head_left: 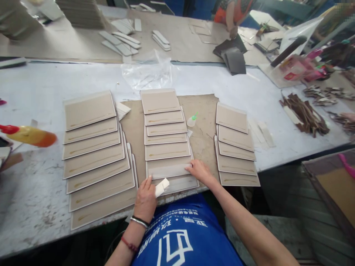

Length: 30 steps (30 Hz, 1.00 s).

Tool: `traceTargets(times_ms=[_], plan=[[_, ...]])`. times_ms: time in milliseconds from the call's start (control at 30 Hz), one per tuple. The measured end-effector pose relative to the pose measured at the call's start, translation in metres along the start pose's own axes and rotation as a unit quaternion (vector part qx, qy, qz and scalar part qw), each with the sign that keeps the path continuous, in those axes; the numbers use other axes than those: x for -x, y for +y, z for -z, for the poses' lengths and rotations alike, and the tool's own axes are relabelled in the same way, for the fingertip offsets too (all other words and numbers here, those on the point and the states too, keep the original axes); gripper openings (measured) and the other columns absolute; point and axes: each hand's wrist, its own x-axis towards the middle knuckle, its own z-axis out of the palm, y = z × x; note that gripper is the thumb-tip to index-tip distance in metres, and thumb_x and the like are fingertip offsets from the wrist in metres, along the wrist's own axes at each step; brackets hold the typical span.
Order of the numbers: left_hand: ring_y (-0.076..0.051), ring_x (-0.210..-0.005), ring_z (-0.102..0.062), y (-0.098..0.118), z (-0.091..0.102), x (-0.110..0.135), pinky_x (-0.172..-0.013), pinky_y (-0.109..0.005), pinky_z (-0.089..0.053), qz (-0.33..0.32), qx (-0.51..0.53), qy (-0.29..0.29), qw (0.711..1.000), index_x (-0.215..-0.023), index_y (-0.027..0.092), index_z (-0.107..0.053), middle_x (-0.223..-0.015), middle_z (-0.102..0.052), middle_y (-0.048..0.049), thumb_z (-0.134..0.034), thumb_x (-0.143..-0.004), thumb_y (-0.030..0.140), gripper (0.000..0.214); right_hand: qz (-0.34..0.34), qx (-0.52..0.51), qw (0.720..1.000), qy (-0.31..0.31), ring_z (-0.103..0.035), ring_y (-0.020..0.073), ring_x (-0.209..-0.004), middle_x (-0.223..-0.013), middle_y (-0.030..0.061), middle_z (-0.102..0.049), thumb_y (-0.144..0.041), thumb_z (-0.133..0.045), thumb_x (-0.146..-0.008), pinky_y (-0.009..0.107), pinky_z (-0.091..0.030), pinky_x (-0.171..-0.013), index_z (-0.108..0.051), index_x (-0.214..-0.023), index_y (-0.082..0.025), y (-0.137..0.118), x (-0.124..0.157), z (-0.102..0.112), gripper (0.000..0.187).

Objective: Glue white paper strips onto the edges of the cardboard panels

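Observation:
A column of overlapping beige panels (pixel 166 152) lies in front of me, most with a brown glue line along the lower edge. Across one of the nearest panels lies a pale translucent strip (pixel 169 170). The fingertips of my right hand (pixel 202 172) are closed at its right end. At the left end rest fingertips of my left hand (pixel 145 199), which also grips a small bundle of white strips (pixel 162 187). Similar glue-lined panels overlap in a left column (pixel 94 162) and a right column (pixel 235 159).
A small green-tipped bottle (pixel 192 120) stands between the columns. On the left lies a yellow bottle with a red cap (pixel 31 135). Clear plastic (pixel 149 72), dark sheets (pixel 234 57) and brown strips (pixel 303 114) lie farther out. Across the table a person (pixel 233 14) handles sheets.

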Motion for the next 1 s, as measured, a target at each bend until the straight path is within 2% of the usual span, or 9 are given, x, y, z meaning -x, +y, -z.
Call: traceTargets(times_ms=[333,633,1000], plan=[[-0.027,-0.105,-0.052,0.0006,0.0024,-0.0002,-0.088,-0.039,-0.048,-0.015,-0.017,-0.007,1.000,-0.066,0.013,-0.057,-0.111,-0.060,-0.0212,-0.044,-0.070,-0.004,0.021,0.000,0.007,1.000,0.019,-0.059,0.0216,-0.092,-0.097,0.0097,-0.065,-0.037,-0.050,-0.082,0.028,-0.041,-0.071,-0.063,-0.087,-0.018,-0.0010,0.0034,-0.0023,0.024],[-0.025,-0.104,-0.053,0.0011,0.0017,-0.0002,-0.086,-0.040,-0.049,0.000,-0.003,0.005,1.000,-0.064,0.017,-0.054,-0.109,-0.061,-0.0149,-0.041,-0.068,-0.005,0.026,0.004,0.013,1.000,0.022,-0.059,0.0209,-0.092,-0.098,0.0085,-0.065,-0.037,-0.051,-0.082,0.027,-0.041,-0.072,-0.062,-0.088,-0.019,-0.0001,0.0012,-0.0042,0.022],[-0.026,-0.104,-0.054,0.0024,0.0042,-0.0015,-0.088,-0.040,-0.049,-0.001,0.003,0.000,1.000,-0.063,0.014,-0.055,-0.110,-0.061,-0.0185,-0.040,-0.070,-0.005,0.026,0.008,0.028,0.999,0.023,-0.060,0.0217,-0.091,-0.096,0.0096,-0.065,-0.037,-0.053,-0.082,0.028,-0.041,-0.071,-0.062,-0.088,-0.017,-0.0026,0.0000,-0.0014,0.023]])
